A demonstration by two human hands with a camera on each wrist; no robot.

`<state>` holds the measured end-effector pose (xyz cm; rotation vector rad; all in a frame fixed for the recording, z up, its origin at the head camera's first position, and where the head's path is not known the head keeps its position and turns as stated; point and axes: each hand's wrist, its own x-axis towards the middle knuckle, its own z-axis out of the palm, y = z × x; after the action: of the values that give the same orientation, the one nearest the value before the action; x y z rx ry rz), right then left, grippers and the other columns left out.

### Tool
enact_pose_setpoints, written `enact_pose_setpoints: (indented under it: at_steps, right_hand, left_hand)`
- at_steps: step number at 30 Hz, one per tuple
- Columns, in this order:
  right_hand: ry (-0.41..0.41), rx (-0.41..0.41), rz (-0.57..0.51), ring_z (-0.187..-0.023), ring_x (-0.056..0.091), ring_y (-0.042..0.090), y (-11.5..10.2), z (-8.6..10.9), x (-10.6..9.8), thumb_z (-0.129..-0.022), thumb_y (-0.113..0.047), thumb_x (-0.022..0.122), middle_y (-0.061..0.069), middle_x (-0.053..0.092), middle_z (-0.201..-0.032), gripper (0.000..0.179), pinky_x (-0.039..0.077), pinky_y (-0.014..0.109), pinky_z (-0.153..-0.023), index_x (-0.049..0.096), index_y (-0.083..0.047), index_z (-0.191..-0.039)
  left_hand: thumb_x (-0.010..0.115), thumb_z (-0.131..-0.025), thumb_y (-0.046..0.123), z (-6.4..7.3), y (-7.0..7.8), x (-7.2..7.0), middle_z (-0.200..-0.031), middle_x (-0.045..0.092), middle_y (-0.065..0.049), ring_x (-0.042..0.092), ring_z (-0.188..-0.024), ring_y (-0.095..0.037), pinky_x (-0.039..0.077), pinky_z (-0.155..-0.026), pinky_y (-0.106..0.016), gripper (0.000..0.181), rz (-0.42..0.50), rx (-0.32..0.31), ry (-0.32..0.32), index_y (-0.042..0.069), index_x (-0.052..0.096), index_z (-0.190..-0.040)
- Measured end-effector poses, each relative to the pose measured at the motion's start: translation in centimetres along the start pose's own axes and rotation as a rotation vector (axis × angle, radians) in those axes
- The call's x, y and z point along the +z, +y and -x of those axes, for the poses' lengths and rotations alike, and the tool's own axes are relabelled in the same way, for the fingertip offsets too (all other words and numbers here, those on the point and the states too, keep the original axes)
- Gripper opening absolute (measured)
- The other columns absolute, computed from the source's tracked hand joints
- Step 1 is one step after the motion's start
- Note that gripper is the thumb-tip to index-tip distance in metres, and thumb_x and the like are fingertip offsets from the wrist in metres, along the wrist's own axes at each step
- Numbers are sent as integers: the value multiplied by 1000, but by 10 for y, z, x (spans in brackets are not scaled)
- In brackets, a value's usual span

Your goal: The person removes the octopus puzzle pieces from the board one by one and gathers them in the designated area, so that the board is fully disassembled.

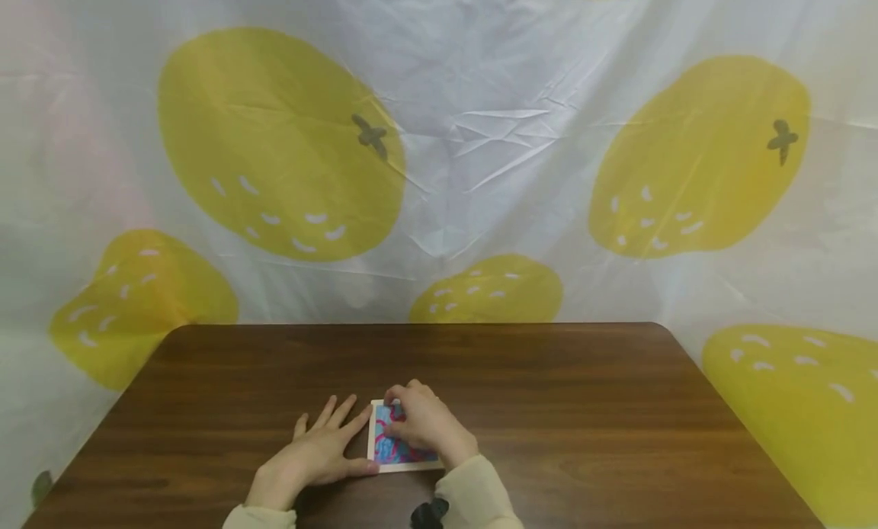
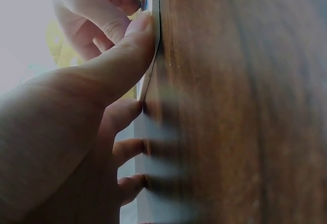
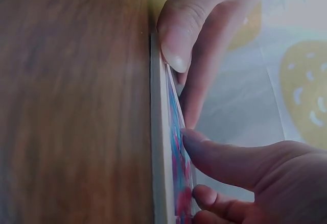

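Note:
A small, flat, square panel (image 1: 406,456) with a pale border and a blue and pink swirled picture lies on the table. My left hand (image 1: 318,453) is at its left side with the fingers spread; thumb and forefinger touch the border, and the other fingertips rest on the tabletop. Over the picture, my right hand (image 1: 428,422) has its thumb and bent fingers set apart, their tips on the surface. The right wrist view shows the right thumb (image 3: 225,157) against the picture (image 3: 179,168); no separate piece shows between thumb and fingers. The right hand hides much of the panel's right half.
The brown wood-grain table (image 1: 617,422) has rounded far corners. Behind it hangs a pale curtain (image 1: 494,171) printed with large yellow fruit. A small black device (image 1: 429,513) sits by the right sleeve (image 1: 476,495).

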<state>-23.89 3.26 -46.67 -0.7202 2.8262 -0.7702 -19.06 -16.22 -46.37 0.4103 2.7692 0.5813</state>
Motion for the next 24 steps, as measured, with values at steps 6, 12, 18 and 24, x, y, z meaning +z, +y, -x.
enact_pose_setpoints:
  at_steps: [6, 12, 18, 24]
  right_hand:
    - [-13, 46, -10, -102, 52, 22, 0, -2, 0, -82, -26, 79, -2, 55, -104, 36, 48, 49, -82, 60, -19, -112]
    - [3, 37, -21, -101, 52, 20, -2, -2, 1, -82, -23, 80, -3, 54, -102, 38, 48, 48, -80, 57, -21, -112]
    - [19, 13, -83, -100, 56, 20, -4, -1, 0, -82, -22, 80, -4, 59, -105, 38, 48, 49, -82, 56, -20, -111]
    - [50, 15, -166, -78, 59, 13, -6, -2, 2, -84, -13, 77, -6, 61, -89, 27, 51, 35, -70, 59, -15, -105]
  left_hand:
    - [65, -80, 65, -1, -1, 0, -159, 21, -17, 10, -145, -45, 5, -105, -74, 92, 0, 9, 10, 15, 37, -152]
    - [66, -80, 65, 0, -1, 0, -159, 21, -17, 9, -145, -45, 5, -105, -74, 92, 7, 2, 8, 17, 36, -153]
    - [66, -79, 65, -1, -3, 0, -160, 21, -16, 9, -145, -45, 5, -105, -74, 92, 0, -1, 10, 18, 36, -153]
    - [66, -79, 65, -1, -3, 1, -159, 20, -17, 9, -145, -45, 5, -105, -74, 93, 5, 4, 5, 17, 36, -153]
